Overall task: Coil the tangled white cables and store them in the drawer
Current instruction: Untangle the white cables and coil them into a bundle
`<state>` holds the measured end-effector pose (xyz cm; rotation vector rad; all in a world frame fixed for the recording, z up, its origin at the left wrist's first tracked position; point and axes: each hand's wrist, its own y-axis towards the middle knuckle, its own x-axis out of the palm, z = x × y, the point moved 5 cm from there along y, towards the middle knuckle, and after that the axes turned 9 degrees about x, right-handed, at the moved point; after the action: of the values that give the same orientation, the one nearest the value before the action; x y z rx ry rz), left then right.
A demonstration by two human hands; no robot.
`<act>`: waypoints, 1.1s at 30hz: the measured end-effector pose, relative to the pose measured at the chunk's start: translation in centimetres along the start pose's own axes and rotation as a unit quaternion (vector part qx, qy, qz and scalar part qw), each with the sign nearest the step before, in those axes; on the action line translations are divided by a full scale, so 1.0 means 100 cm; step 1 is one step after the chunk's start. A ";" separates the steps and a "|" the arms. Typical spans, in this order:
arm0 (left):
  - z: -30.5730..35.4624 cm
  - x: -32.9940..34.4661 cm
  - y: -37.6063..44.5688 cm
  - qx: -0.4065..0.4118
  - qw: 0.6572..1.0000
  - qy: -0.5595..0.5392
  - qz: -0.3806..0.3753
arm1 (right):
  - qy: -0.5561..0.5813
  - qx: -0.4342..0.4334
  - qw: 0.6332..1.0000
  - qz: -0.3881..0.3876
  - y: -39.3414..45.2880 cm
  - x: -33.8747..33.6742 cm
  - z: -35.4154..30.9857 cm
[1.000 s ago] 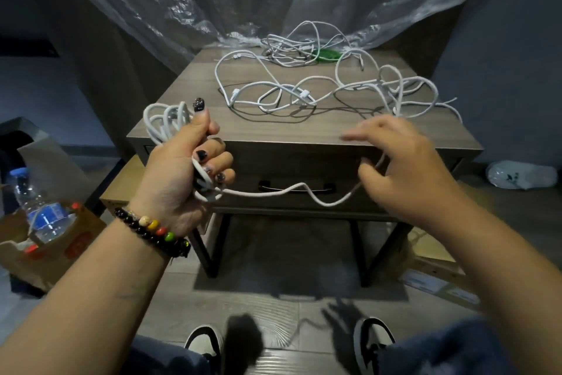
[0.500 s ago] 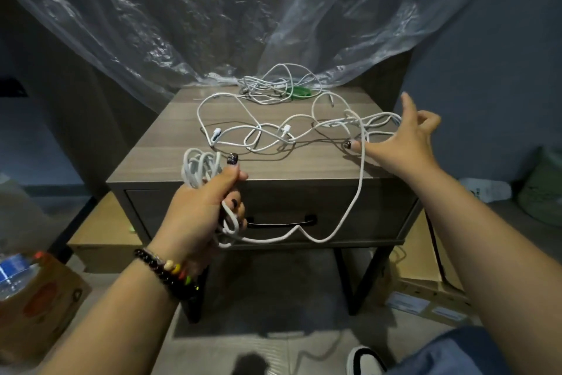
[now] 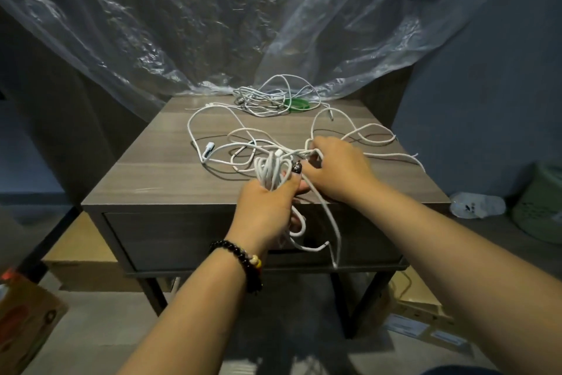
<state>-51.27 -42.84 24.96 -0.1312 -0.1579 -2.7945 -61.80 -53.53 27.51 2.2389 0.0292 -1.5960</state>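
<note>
My left hand [image 3: 267, 207] grips a bundle of white cable loops [image 3: 270, 169] over the front of the wooden nightstand [image 3: 170, 174]. A loose length of that cable [image 3: 330, 222] hangs down in front of the shut drawer [image 3: 182, 240]. Right beside it, my right hand [image 3: 337, 164] curls its fingers round cable strands at the near side of the tangled white cables [image 3: 243, 143] spread on the top. A second tangle [image 3: 267, 99] with a green piece [image 3: 296, 103] lies at the back edge.
Clear plastic sheeting [image 3: 213, 24] hangs behind the nightstand. Cardboard boxes [image 3: 82, 256] sit on the floor at the left and right [image 3: 419, 310]. A white object [image 3: 477, 205] and a pale green bag [image 3: 541, 207] lie at the right.
My left hand has carried the coiled bundle up and right over the tabletop. My right hand has come in from the right edge to meet it and closed on strands.
</note>
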 end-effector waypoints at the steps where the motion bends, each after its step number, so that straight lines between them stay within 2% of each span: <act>1: 0.000 0.001 0.004 -0.003 1.000 0.000 0.005 | -0.007 -0.015 1.000 0.005 -0.001 0.001 -0.004; 11: 0.006 -0.021 0.017 -0.016 0.993 -0.077 0.090 | -0.033 -0.108 0.994 0.008 0.010 -0.004 -0.008; 15: 0.009 -0.033 0.019 -0.008 0.988 -0.116 0.098 | -0.051 -0.126 0.991 0.006 0.029 -0.007 -0.005; 18: 0.019 -0.046 0.018 0.016 0.980 -0.166 0.110 | -0.023 -0.076 0.997 -0.007 0.050 -0.005 0.004; 21: 0.030 -0.068 0.018 0.035 0.965 -0.222 0.132 | 0.030 0.022 0.999 0.005 0.071 -0.006 0.027; 25: 0.031 -0.099 0.018 0.023 0.953 -0.245 0.175 | 0.092 0.130 0.987 0.003 0.092 -0.015 0.055; 28: 0.033 -0.109 0.013 0.032 0.953 -0.239 0.185 | 0.095 0.144 0.985 0.006 0.112 -0.020 0.053; 33: 0.038 -0.120 0.003 0.029 0.956 -0.226 0.187 | 0.104 0.111 0.988 0.021 0.142 -0.030 0.010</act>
<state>-39.60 -38.71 27.44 -0.7095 -0.2911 -2.3388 -60.34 -66.32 34.19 2.5510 -0.1450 -1.3956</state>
